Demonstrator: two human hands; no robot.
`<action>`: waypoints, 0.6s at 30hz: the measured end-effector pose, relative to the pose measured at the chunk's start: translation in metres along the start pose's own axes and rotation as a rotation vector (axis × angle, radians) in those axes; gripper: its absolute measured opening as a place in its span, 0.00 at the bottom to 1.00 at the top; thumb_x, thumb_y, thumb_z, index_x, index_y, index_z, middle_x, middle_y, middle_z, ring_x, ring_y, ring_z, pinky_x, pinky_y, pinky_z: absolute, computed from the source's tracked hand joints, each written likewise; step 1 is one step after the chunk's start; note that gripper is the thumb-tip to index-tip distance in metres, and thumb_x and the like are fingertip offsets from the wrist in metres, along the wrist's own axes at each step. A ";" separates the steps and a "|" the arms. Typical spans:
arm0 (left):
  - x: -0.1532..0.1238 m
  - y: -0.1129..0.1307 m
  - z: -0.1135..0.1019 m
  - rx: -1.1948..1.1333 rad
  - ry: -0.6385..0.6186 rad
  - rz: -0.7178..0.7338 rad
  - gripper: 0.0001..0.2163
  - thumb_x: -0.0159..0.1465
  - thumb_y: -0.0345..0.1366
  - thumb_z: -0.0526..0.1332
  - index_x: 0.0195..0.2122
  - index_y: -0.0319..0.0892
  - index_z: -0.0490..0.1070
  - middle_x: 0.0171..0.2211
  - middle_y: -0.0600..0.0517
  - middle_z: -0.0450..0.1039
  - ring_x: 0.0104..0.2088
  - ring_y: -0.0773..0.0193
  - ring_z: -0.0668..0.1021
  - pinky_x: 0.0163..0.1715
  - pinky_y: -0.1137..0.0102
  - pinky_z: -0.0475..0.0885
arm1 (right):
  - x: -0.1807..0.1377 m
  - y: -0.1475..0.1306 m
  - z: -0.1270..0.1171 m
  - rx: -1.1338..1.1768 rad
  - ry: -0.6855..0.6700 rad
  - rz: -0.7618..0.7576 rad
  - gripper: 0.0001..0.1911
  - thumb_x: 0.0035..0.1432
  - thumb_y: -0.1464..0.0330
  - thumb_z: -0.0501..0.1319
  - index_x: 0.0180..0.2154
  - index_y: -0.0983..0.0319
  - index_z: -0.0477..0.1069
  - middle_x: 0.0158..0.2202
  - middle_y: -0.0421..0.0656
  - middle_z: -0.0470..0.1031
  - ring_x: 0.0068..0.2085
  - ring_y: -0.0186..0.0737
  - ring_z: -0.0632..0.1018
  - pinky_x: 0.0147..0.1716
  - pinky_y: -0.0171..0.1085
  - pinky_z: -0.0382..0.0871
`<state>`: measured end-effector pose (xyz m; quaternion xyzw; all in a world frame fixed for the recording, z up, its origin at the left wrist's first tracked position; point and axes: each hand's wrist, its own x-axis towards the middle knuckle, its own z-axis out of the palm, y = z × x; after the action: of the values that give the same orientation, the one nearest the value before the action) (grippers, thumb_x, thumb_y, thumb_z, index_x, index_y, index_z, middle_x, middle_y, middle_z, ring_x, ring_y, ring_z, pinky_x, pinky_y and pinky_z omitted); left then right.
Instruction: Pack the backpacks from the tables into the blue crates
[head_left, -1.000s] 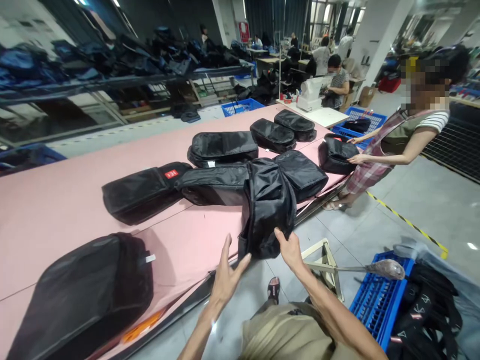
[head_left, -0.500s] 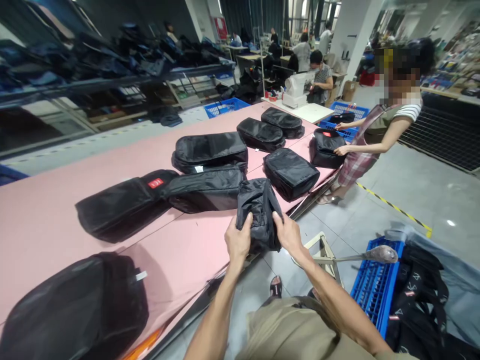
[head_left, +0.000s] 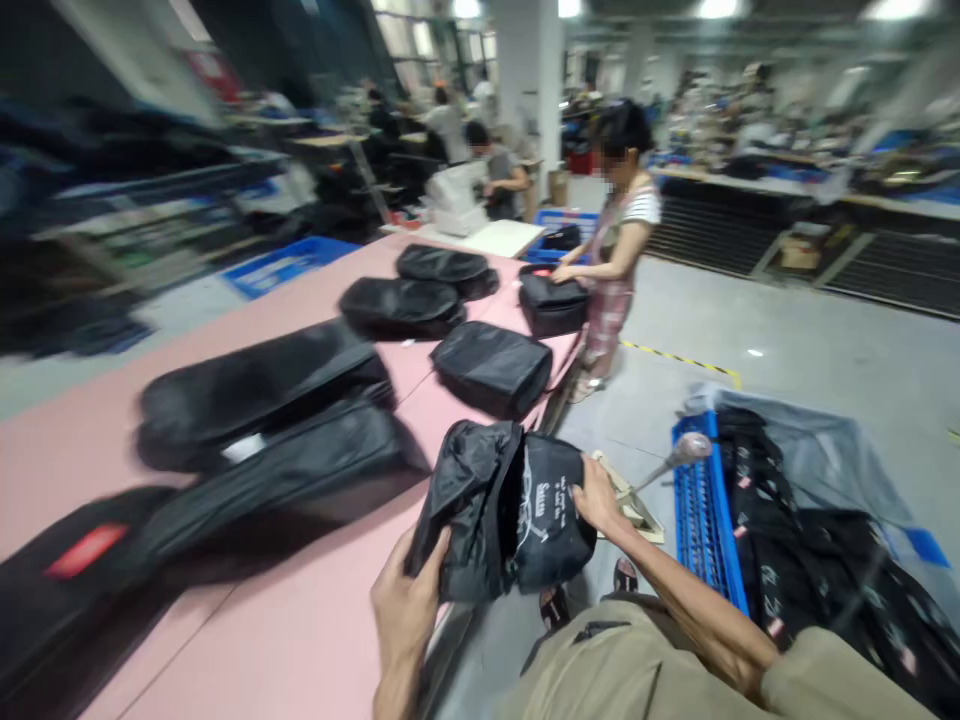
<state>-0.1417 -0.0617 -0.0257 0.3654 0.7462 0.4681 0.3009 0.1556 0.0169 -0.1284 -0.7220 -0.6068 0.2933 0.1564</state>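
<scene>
Between my hands is a black bag [head_left: 480,500], its dark crinkled lining side to the left and a panel with white printed lettering and line drawing to the right. A dark gap shows between the two parts. My left hand [head_left: 407,588] grips the left lower edge, thumb on top. At the right edge of the printed panel, my right hand [head_left: 598,496] is closed on the fabric, its fingertips partly hidden. The bag is held just over the edge of the pink table [head_left: 315,625]. Nearest beyond it lies a black bag [head_left: 495,365] on the table.
Several black bags, one with a red label [head_left: 88,550], lie along the table. A co-worker [head_left: 619,240] handles a black bag [head_left: 553,300] at the far end. On the right floor, a blue crate [head_left: 705,510] holds printed black bags. A white sewing machine [head_left: 456,200] stands behind.
The view has swung right. The bag in my hands has been spread wider, and its printed panel now shows on the right. My right hand has moved away from the left one.
</scene>
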 end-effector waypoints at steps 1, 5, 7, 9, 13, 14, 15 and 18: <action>0.005 0.009 0.003 0.028 -0.063 0.003 0.33 0.51 0.64 0.74 0.49 0.44 0.86 0.48 0.47 0.89 0.53 0.42 0.85 0.55 0.56 0.82 | -0.001 -0.007 -0.019 0.029 0.091 -0.118 0.42 0.69 0.68 0.63 0.78 0.69 0.56 0.78 0.63 0.62 0.77 0.55 0.65 0.77 0.52 0.60; 0.055 0.038 0.035 0.078 -0.352 0.081 0.33 0.44 0.65 0.76 0.44 0.49 0.88 0.42 0.49 0.90 0.47 0.40 0.88 0.45 0.54 0.88 | -0.014 -0.037 -0.088 -0.154 0.334 -0.822 0.47 0.72 0.50 0.67 0.81 0.58 0.53 0.80 0.58 0.58 0.81 0.55 0.57 0.79 0.57 0.57; 0.078 0.055 0.064 0.059 -0.562 0.148 0.31 0.41 0.66 0.77 0.41 0.50 0.88 0.41 0.49 0.90 0.45 0.39 0.89 0.44 0.52 0.89 | -0.020 -0.045 -0.108 -0.366 0.369 -1.010 0.36 0.74 0.50 0.65 0.76 0.50 0.63 0.79 0.48 0.63 0.80 0.52 0.59 0.79 0.56 0.55; 0.090 0.075 0.097 0.049 -0.757 0.204 0.30 0.39 0.66 0.79 0.38 0.51 0.88 0.39 0.49 0.90 0.45 0.38 0.90 0.44 0.50 0.90 | -0.024 -0.041 -0.119 -0.496 0.415 -1.033 0.27 0.75 0.49 0.64 0.70 0.47 0.73 0.75 0.42 0.70 0.77 0.50 0.64 0.78 0.53 0.58; 0.077 0.110 0.161 0.095 -1.050 0.260 0.33 0.36 0.66 0.80 0.38 0.49 0.88 0.38 0.47 0.90 0.48 0.34 0.89 0.48 0.46 0.90 | -0.033 -0.002 -0.132 -0.561 0.462 -0.914 0.16 0.77 0.51 0.62 0.56 0.47 0.83 0.60 0.38 0.85 0.58 0.40 0.81 0.54 0.36 0.74; 0.069 0.114 0.176 0.108 -1.102 0.280 0.35 0.37 0.66 0.80 0.41 0.48 0.89 0.40 0.46 0.90 0.50 0.34 0.89 0.50 0.46 0.89 | -0.038 0.012 -0.135 -0.566 0.470 -0.860 0.14 0.77 0.54 0.61 0.53 0.48 0.84 0.55 0.37 0.87 0.51 0.37 0.82 0.44 0.34 0.73; 0.061 0.116 0.190 0.114 -1.136 0.313 0.37 0.40 0.67 0.80 0.45 0.47 0.88 0.43 0.45 0.90 0.52 0.34 0.88 0.53 0.46 0.88 | -0.045 0.025 -0.137 -0.561 0.493 -0.799 0.13 0.77 0.56 0.61 0.48 0.50 0.84 0.48 0.38 0.88 0.44 0.35 0.82 0.36 0.34 0.70; 0.034 0.102 0.225 0.094 -1.155 0.512 0.38 0.55 0.66 0.73 0.63 0.51 0.82 0.61 0.45 0.85 0.65 0.37 0.82 0.66 0.45 0.80 | -0.072 0.061 -0.142 -0.498 0.643 -0.584 0.16 0.76 0.58 0.61 0.35 0.56 0.80 0.32 0.38 0.82 0.31 0.35 0.75 0.26 0.37 0.60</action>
<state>0.0446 0.1047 -0.0215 0.7390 0.3721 0.2192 0.5171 0.2835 -0.0478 -0.0363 -0.5912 -0.7563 -0.1540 0.2341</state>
